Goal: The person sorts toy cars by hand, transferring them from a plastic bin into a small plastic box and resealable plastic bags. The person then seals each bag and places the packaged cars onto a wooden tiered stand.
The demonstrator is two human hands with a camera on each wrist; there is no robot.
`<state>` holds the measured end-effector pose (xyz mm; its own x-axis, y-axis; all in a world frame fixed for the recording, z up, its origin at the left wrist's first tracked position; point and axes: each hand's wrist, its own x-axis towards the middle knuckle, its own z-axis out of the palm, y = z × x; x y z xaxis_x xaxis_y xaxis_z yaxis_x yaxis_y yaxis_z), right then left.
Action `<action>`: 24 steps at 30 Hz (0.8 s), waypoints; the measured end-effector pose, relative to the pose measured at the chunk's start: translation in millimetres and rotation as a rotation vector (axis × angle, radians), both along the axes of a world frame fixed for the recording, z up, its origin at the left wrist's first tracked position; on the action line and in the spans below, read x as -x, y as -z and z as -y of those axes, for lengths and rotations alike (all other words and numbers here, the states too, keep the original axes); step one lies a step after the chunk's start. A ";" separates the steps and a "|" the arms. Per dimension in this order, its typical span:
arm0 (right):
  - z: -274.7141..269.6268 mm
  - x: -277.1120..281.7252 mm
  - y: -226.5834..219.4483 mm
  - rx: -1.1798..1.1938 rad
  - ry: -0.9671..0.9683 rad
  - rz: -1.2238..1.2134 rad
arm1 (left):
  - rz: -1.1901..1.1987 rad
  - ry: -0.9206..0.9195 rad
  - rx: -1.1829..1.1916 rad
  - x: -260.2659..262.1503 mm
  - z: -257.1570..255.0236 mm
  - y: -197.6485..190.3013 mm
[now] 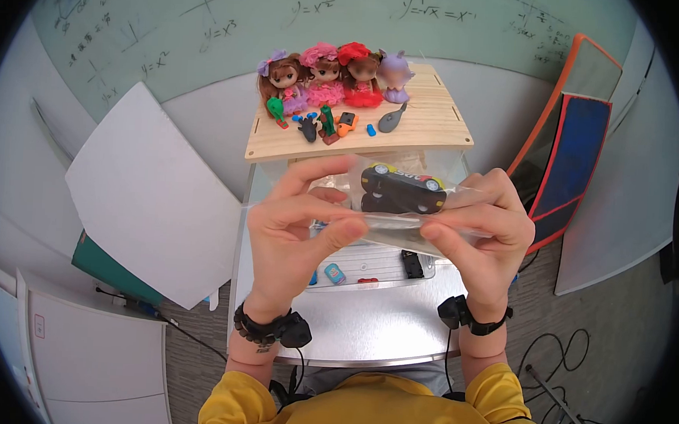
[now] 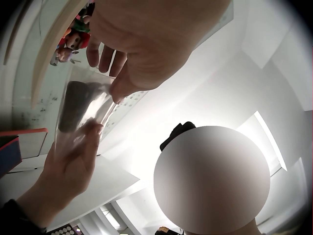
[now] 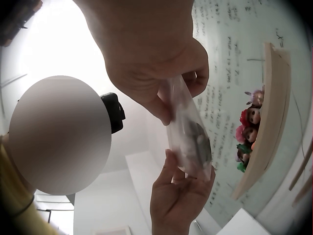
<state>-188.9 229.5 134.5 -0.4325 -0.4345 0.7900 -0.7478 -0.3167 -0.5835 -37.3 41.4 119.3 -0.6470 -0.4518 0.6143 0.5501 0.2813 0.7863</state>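
A clear plastic bag (image 1: 395, 222) is held up in front of the body, with a dark toy car (image 1: 403, 191) with yellow parts inside it. My left hand (image 1: 296, 229) pinches the bag's left side between thumb and fingers. On the opposite side my right hand (image 1: 486, 235) pinches the bag near its edge. The left wrist view shows the bag (image 2: 83, 110) stretched between both hands; in the right wrist view the car (image 3: 198, 142) shows dimly through the plastic.
Beyond the hands, a wooden stand (image 1: 429, 109) bears several dolls (image 1: 325, 77) and small toys. Under the bag, a clear tray (image 1: 382, 272) on the silver table (image 1: 349, 328) holds a black piece (image 1: 412, 264), a blue item (image 1: 335, 273) and a red one (image 1: 367, 280).
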 end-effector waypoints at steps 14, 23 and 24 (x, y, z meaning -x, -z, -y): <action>-4.1 3.3 -1.8 0.013 0.009 0.006 | 0.059 -0.005 0.042 -3.7 0.1 -9.7; 1.0 -3.2 0.1 0.020 -0.097 -0.011 | -0.064 0.087 0.122 4.9 -9.1 -3.8; 1.5 -4.2 0.9 0.015 -0.123 0.009 | 0.003 0.075 0.114 2.5 -8.3 -3.6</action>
